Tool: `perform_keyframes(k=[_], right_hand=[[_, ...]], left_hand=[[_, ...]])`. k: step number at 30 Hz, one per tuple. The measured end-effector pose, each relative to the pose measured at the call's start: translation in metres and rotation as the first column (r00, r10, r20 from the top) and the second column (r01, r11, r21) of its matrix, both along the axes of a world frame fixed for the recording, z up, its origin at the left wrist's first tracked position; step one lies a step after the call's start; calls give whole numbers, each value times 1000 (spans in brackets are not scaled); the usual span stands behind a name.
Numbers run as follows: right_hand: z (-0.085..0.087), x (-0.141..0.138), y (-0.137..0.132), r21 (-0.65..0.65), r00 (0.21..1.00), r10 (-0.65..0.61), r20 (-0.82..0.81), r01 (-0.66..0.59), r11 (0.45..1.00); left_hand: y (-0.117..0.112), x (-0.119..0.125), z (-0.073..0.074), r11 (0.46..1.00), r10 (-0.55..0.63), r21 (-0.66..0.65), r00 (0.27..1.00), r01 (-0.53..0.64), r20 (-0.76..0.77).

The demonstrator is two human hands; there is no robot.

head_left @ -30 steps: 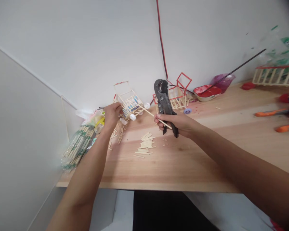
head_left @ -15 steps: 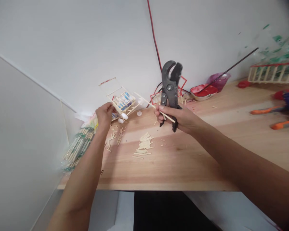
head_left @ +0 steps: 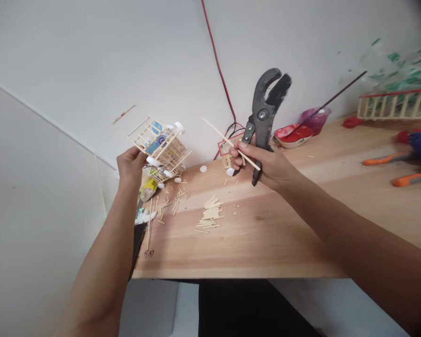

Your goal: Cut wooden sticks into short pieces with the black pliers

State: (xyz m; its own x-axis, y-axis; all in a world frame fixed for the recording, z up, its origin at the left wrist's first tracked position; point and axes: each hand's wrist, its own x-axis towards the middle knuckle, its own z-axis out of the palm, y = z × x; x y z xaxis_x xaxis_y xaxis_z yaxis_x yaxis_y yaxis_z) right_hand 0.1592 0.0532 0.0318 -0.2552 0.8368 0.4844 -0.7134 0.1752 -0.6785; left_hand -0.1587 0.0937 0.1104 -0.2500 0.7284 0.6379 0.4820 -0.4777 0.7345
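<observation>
My left hand (head_left: 130, 164) grips a small cart made of wooden sticks (head_left: 164, 149), with white round wheels and blue-and-white pieces inside. The cart is tilted and held above the table's back left part; the fingertips are partly hidden behind it. My right hand (head_left: 257, 157) is closed around the handles of a black cutter (head_left: 263, 112), its jaws apart and pointing up. Between the same hand's thumb and fingers lies a thin wooden stick (head_left: 217, 131), slanting up to the left. Below, on the table, rests a pile of short cut sticks (head_left: 211, 214).
A red paint tray (head_left: 293, 135) with a dark rod across it and a purple cup (head_left: 315, 120) stand at the back. To the right are orange-handled pliers (head_left: 382, 161) and a stick-railed basket (head_left: 395, 106). Loose stick bits (head_left: 164, 203) lie at the left.
The cart in my left hand has moved left and turned, showing more of its side and wheels. My right hand has risen slightly rightward with the cutter and stick.
</observation>
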Motion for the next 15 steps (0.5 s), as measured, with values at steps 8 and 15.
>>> perform_keyframes(k=[8, 15], right_hand=[[-2, -4, 0, -26, 999, -15, 51, 16, 1000], [0, -3, -2, -32, 997, -27, 67, 30, 999]], left_hand=[[-12, 11, 14, 998, 69, 3, 996, -69, -58], [-7, 8, 10, 1000, -4, 29, 999, 5, -38]])
